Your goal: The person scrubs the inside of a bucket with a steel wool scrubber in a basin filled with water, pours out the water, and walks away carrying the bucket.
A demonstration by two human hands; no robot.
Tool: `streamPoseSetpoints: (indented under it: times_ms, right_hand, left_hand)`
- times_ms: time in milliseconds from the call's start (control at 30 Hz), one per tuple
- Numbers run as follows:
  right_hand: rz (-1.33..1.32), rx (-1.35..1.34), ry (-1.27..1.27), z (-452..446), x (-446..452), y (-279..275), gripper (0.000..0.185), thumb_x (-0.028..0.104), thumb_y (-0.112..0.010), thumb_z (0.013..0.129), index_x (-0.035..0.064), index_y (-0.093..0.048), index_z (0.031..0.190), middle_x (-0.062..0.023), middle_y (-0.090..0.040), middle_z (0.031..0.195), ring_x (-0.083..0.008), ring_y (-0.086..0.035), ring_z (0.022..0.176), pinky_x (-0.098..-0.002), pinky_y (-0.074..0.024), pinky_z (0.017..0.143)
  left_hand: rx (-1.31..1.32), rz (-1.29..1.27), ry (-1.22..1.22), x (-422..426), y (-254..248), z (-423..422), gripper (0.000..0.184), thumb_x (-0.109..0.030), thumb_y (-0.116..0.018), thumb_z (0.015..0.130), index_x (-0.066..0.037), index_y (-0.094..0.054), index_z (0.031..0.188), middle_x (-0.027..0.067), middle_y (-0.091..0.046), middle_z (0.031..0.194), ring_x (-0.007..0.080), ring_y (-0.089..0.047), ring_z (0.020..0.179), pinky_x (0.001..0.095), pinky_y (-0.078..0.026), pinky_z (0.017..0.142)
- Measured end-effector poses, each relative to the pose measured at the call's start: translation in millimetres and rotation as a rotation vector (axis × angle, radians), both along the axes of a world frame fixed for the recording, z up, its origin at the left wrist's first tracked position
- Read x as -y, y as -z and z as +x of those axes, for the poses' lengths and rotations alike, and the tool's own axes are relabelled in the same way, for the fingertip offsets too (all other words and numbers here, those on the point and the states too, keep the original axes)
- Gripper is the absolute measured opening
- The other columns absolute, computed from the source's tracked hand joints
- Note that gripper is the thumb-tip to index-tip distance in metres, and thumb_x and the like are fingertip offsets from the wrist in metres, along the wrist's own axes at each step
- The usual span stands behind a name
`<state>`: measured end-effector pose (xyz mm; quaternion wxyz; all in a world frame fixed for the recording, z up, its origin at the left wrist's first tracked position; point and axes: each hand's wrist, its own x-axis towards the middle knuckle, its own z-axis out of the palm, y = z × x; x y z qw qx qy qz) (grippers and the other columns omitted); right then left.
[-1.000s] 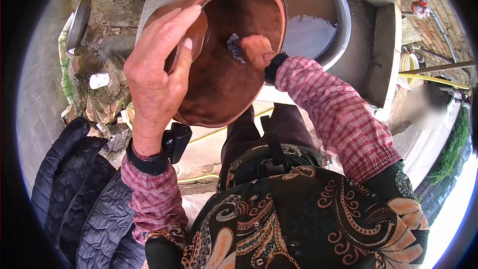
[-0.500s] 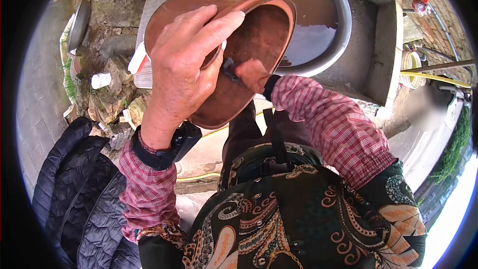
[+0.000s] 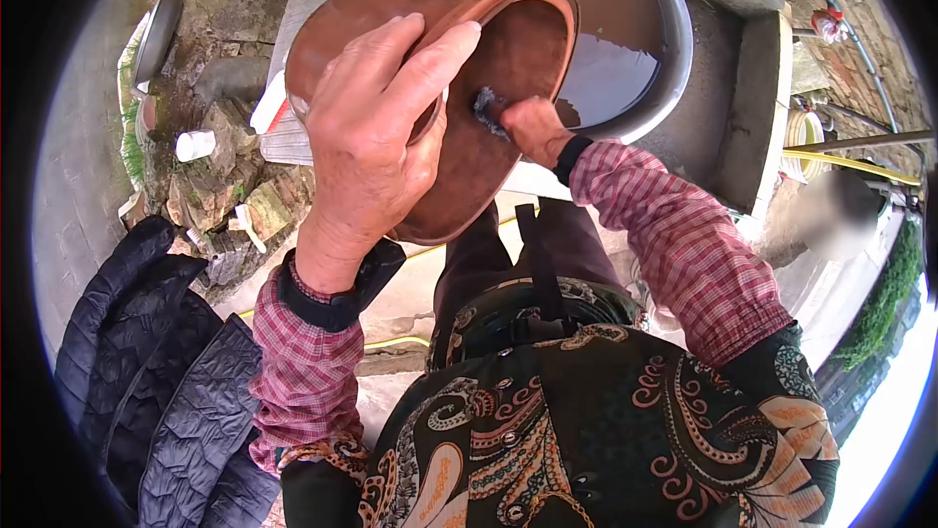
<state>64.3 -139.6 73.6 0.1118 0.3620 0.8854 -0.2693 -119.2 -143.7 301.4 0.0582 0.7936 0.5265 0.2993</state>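
Note:
My left hand (image 3: 376,127) is wrapped over the side of a reddish-brown flowerpot (image 3: 337,35), holding it tilted with its wide mouth to the right. Inside that mouth, my right hand (image 3: 535,129) is closed on a grey scouring pad (image 3: 488,113), which lies against the pot's inner wall. Part of the pad is hidden by my fingers. Just behind the pot stands a large metal basin (image 3: 681,49) of murky brown water.
The basin sits in a concrete trough (image 3: 757,108). To the left are rough stones (image 3: 230,137), a white cup (image 3: 195,145) and a white-and-red object (image 3: 270,106). A black quilted jacket (image 3: 166,372) hangs at lower left. A yellow hose (image 3: 850,165) runs at right.
My right hand and the scouring pad have moved right and slightly up, toward the pot's rim. The left hand keeps its hold, and the pot has shifted only slightly.

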Motion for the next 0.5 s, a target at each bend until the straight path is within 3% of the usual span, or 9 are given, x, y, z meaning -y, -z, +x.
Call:
streamPoseSetpoints:
  times_ms: [167,200,267,367,500]
  right_hand:
    - [0.143,-0.094,0.122,7,26,39,0.031,0.011,-0.055,0.083,0.0131,-0.06,0.113,-0.0169,-0.065,0.072,-0.0357,-0.067,0.071,-0.0448,-0.0523,0.059]
    - [0.116,-0.128,0.16,8,30,38,0.031,0.012,-0.056,0.082,0.0142,-0.061,0.113,-0.0167,-0.065,0.072,-0.0367,-0.066,0.07,-0.0456,-0.052,0.059]
    - [0.044,-0.143,0.194,11,29,34,0.033,0.012,-0.058,0.081,0.0141,-0.06,0.113,-0.0169,-0.065,0.073,-0.0373,-0.065,0.071,-0.0463,-0.0518,0.061]
    - [-0.008,-0.146,0.199,15,24,35,0.036,0.013,-0.061,0.078,0.0136,-0.061,0.114,-0.0176,-0.065,0.075,-0.0378,-0.065,0.074,-0.0473,-0.0515,0.064]
    - [-0.055,-0.132,0.207,12,21,36,0.037,0.014,-0.065,0.076,0.0131,-0.062,0.112,-0.0186,-0.065,0.077,-0.0377,-0.065,0.077,-0.0481,-0.0512,0.066]
  left_hand:
    - [0.174,-0.029,-0.051,12,-4,3,0.061,0.002,-0.073,0.069,-0.007,-0.059,0.128,0.0149,-0.064,0.113,0.0343,-0.062,0.101,0.0412,-0.048,0.087]
    - [0.172,-0.168,-0.1,21,-10,2,0.069,0.001,-0.073,0.068,-0.001,-0.051,0.134,0.0184,-0.06,0.124,0.0361,-0.058,0.111,0.0423,-0.046,0.094]
    - [0.079,-0.161,-0.143,38,-10,-2,0.074,0.0,-0.072,0.068,0.001,-0.046,0.137,0.0212,-0.055,0.129,0.0378,-0.054,0.118,0.0438,-0.043,0.099]
    - [-0.013,-0.182,-0.293,82,6,-5,0.078,0.001,-0.069,0.07,0.005,-0.037,0.14,0.0275,-0.044,0.139,0.0427,-0.045,0.127,0.0478,-0.036,0.107]
    - [0.102,-0.228,-0.549,130,46,6,0.075,0.002,-0.067,0.072,0.006,-0.035,0.141,0.0297,-0.039,0.141,0.0448,-0.041,0.129,0.0496,-0.033,0.108]
